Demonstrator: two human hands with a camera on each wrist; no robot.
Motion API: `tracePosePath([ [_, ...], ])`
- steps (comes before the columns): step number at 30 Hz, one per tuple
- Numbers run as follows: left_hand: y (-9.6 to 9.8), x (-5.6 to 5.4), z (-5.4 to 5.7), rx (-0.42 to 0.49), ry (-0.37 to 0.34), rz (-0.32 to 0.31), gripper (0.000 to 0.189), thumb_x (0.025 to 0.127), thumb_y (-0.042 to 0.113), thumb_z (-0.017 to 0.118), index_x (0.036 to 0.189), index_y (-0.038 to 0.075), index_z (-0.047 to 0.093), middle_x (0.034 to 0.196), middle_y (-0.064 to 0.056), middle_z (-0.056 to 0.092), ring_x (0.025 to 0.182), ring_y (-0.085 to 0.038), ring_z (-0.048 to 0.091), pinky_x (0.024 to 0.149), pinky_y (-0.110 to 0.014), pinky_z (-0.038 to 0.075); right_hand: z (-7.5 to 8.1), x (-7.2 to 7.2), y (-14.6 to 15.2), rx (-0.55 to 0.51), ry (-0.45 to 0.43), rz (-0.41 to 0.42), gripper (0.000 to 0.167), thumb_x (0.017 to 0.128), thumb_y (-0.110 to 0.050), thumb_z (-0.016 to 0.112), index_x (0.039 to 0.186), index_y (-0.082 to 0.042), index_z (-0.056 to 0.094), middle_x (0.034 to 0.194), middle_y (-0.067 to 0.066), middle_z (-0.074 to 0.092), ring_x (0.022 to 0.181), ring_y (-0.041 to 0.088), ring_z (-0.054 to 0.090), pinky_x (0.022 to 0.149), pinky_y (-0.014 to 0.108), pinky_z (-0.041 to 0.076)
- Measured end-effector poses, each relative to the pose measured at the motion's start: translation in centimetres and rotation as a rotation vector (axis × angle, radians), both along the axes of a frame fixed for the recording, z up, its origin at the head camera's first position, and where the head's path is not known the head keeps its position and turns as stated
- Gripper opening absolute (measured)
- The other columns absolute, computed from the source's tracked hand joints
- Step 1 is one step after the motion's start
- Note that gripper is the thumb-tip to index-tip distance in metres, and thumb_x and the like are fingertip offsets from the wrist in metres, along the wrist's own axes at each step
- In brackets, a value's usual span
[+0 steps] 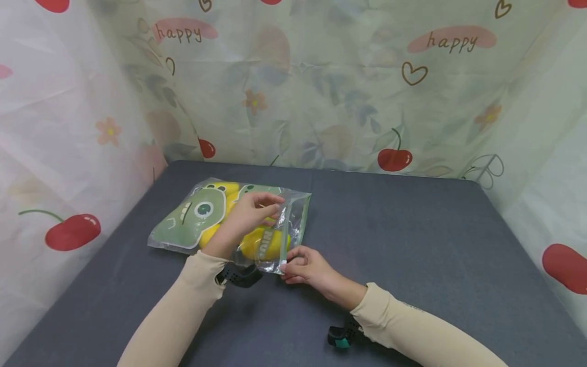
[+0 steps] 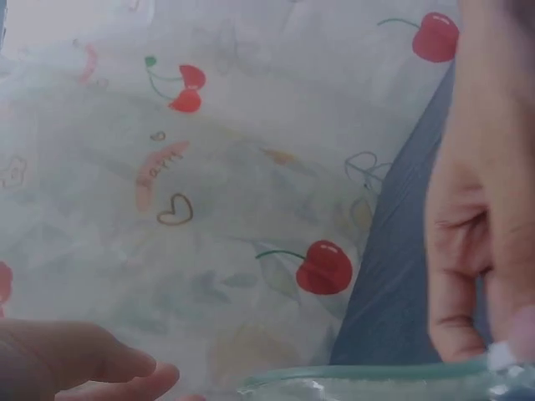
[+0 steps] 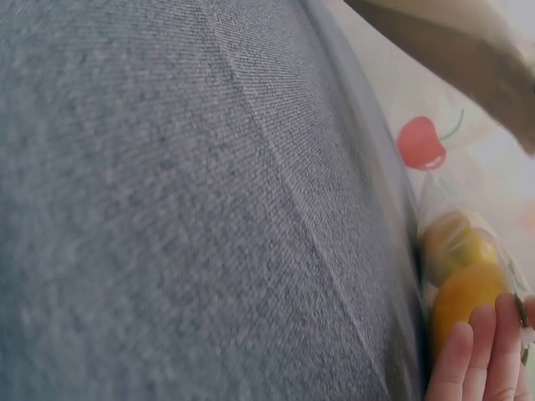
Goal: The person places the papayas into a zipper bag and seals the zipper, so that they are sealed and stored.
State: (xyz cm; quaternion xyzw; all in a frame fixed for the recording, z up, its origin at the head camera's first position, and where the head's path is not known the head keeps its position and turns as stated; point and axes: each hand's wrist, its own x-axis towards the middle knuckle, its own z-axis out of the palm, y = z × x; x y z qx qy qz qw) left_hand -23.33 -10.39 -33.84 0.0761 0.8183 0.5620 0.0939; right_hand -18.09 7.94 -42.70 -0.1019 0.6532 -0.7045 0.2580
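A clear zip bag [image 1: 211,216] with a green cartoon face print lies on the left part of the table. Yellow items [image 1: 276,244] show through it; their kind cannot be told. My right hand [image 1: 308,267] pinches the small white slider [image 2: 501,357] at the near end of the zip strip [image 1: 286,224]. Over the bag, close to that strip, is my left hand [image 1: 252,211], its fingers loosely bent and holding nothing visible. Whether it touches the plastic cannot be told. In the right wrist view, my right fingers [image 3: 501,351] appear beside the yellow-filled bag.
The dark grey table [image 1: 390,229] extends to the right of the bag. Patterned curtains [image 1: 321,92] hang behind it and along both sides. Black wrist devices [image 1: 240,275] are worn under both wrists.
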Motion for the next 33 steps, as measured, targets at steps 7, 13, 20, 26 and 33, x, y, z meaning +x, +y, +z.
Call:
tracePosePath([
  [7,-1.3,3.6,-0.4,-0.121,0.050,-0.143,0.027,0.093,0.012,0.062,0.117,0.000,0.066,0.108,-0.017,0.067,0.080,-0.024,0.064,0.071,-0.032,0.058,0.3,-0.2,0.4,0.009,0.003,-0.032,0.021,0.090,0.000,0.061,0.106,0.003,0.048,0.079,0.003,0.068,0.074,0.014,0.068,0.073,0.030,0.057],
  [13,-1.9,6.8,-2.4,-0.103,-0.059,-0.246,0.024,0.093,0.011,0.062,0.113,-0.002,0.066,0.093,-0.017,0.066,0.077,-0.022,0.064,0.068,-0.033,0.058,0.4,-0.3,0.6,0.048,0.012,-0.042,0.022,0.090,-0.001,0.062,0.106,0.003,0.048,0.082,0.007,0.070,0.075,0.013,0.068,0.075,0.032,0.058],
  [20,-2.3,9.3,-5.3,0.009,-0.277,-0.299,0.025,0.094,0.011,0.059,0.111,-0.006,0.067,0.088,-0.010,0.068,0.073,-0.012,0.062,0.066,-0.032,0.058,0.4,-0.4,1.0,0.067,0.016,-0.042,0.024,0.090,-0.002,0.063,0.107,0.003,0.048,0.082,0.006,0.070,0.076,0.014,0.068,0.076,0.032,0.058],
  [26,-2.5,9.7,-7.2,0.245,-0.499,-0.192,0.035,0.098,0.013,0.051,0.124,-0.009,0.059,0.097,-0.007,0.071,0.081,-0.012,0.067,0.076,-0.032,0.058,0.4,-0.4,1.1,0.073,0.024,-0.028,0.025,0.090,-0.004,0.063,0.109,0.004,0.048,0.082,0.005,0.070,0.076,0.014,0.068,0.076,0.031,0.058],
  [33,-0.8,9.5,-8.0,0.551,-0.564,0.052,0.045,0.098,0.021,0.056,0.131,-0.008,0.044,0.101,-0.007,0.063,0.090,-0.012,0.065,0.087,-0.032,0.055,0.4,-0.3,1.1,0.077,0.037,-0.027,0.024,0.090,-0.005,0.063,0.107,0.002,0.048,0.079,0.004,0.069,0.074,0.012,0.067,0.075,0.030,0.058],
])
